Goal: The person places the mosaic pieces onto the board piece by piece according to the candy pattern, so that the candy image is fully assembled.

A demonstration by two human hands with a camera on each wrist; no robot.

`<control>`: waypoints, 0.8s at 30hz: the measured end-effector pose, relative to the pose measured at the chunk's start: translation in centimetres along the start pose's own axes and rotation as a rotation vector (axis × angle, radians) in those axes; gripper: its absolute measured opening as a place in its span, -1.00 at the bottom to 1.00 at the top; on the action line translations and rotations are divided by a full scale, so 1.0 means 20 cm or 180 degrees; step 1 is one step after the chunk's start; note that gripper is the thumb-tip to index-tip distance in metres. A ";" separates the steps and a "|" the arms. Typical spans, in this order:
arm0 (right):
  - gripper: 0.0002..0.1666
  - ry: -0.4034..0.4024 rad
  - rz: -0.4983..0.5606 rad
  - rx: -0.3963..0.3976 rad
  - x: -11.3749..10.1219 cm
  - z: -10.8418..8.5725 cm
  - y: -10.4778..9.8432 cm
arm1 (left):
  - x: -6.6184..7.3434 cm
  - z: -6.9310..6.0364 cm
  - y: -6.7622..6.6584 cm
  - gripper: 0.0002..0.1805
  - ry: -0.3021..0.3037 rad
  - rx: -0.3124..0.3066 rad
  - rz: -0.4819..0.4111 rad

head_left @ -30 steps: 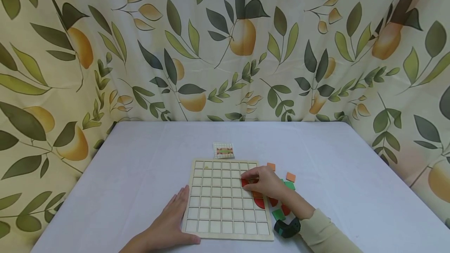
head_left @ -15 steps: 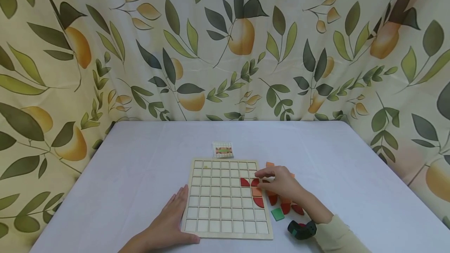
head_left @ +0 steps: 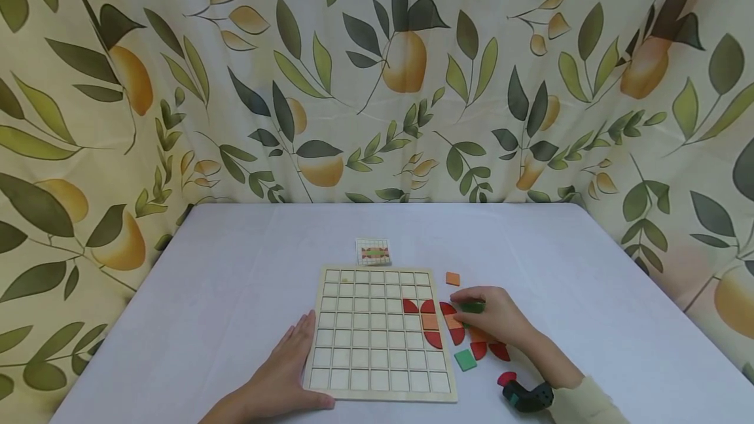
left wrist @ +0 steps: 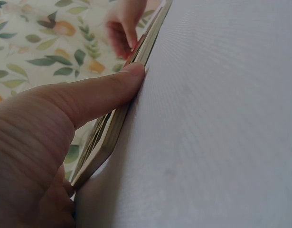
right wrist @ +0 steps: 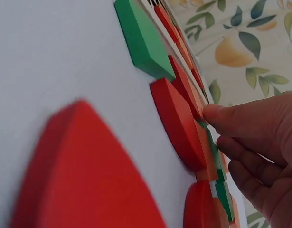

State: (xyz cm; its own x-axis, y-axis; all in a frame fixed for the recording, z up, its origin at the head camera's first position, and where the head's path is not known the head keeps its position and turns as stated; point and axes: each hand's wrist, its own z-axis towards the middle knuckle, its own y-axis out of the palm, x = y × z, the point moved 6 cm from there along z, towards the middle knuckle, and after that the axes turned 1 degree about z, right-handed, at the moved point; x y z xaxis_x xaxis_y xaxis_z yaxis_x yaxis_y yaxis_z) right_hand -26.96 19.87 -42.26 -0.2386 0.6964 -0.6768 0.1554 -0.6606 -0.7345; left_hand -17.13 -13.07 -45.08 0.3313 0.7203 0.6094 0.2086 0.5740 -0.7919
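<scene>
A pale gridded board (head_left: 359, 395) lies on the white table. In its right-hand cells sit a red quarter-round piece (head_left: 410, 306), more red ones and an orange square (head_left: 430, 322). My left hand (head_left: 283, 368), fingers straight, rests along the board's left side; in the left wrist view its thumb presses the near edge of the board (left wrist: 108, 147). Right of the board is my right hand (head_left: 497, 316), thumb and index finger parted over a dark green piece (head_left: 472, 307); no grip on it shows. In the right wrist view the right hand (right wrist: 264, 142) is beside red, orange and green pieces.
Behind the board lies a small pattern card (head_left: 374, 252). Loose pieces are spread on the right: an orange square (head_left: 452, 279), a green square (head_left: 465, 360) and several red ones. A black wrist device (head_left: 528, 398) is on my right wrist. A patterned curtain (head_left: 365, 84) surrounds the table.
My right hand has moved from the board's right-hand cells to the loose pieces beside the board, uncovering the red and orange pieces on the grid. The left hand stays on the board.
</scene>
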 end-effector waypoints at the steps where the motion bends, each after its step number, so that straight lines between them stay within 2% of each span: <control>1: -0.61 0.0027 0.0008 0.0011 0.00 0.00 -0.01 | 0.00 0.00 0.00 0.46 0.0002 -0.0004 -0.0006; 11: -0.62 0.0061 -0.0055 0.0046 0.05 0.00 -0.06 | -0.01 0.00 0.00 0.47 -0.0057 -0.0030 0.0052; 24: -0.64 0.0137 -0.0028 -0.0029 0.10 0.02 -0.09 | -0.01 0.01 0.00 0.49 -0.0111 -0.0054 0.0044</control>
State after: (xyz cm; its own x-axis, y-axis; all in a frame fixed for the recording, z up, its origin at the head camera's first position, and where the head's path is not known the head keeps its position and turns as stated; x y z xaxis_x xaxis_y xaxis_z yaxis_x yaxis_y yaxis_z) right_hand -28.11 22.38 -42.31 -0.1986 0.7138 -0.6716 0.1621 -0.6519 -0.7408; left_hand -17.33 -13.18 -45.33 0.3021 0.7414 0.5992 0.2200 0.5574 -0.8006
